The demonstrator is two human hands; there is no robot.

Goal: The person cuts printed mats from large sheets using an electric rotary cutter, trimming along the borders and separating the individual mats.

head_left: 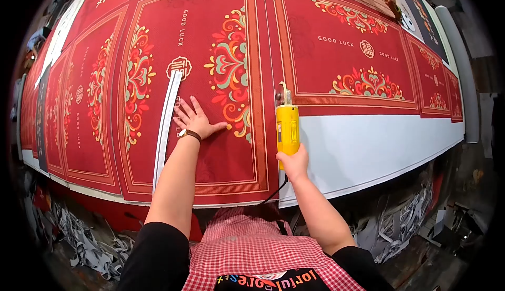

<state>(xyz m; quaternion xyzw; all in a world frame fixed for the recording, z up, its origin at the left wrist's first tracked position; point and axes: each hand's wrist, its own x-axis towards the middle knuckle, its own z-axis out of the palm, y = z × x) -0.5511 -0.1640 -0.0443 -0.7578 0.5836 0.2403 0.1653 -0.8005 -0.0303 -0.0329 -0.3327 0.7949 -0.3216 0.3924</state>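
My left hand [192, 118] lies flat with spread fingers on a red floor mat [210, 149] printed with flowers and "GOOD LUCK". Beside that hand, a narrow white strip [167, 120] runs lengthwise across the same mat. In my right hand [295, 162] is a yellow electric rotary cutter [287, 125], gripped round its body with a black cord trailing from the rear. The cutter's round head sits at the right edge of the mat, near the seam with another red mat [342, 59]. The blade's exact contact with the material is hard to make out.
Pale blue-white sheet [368, 144] spreads to the right of the cutter. More printed red mats [87, 107] lie at the left. A grey roll [457, 70] stands along the far right side. Grey offcut strips [92, 243] are heaped below the table's near edge.
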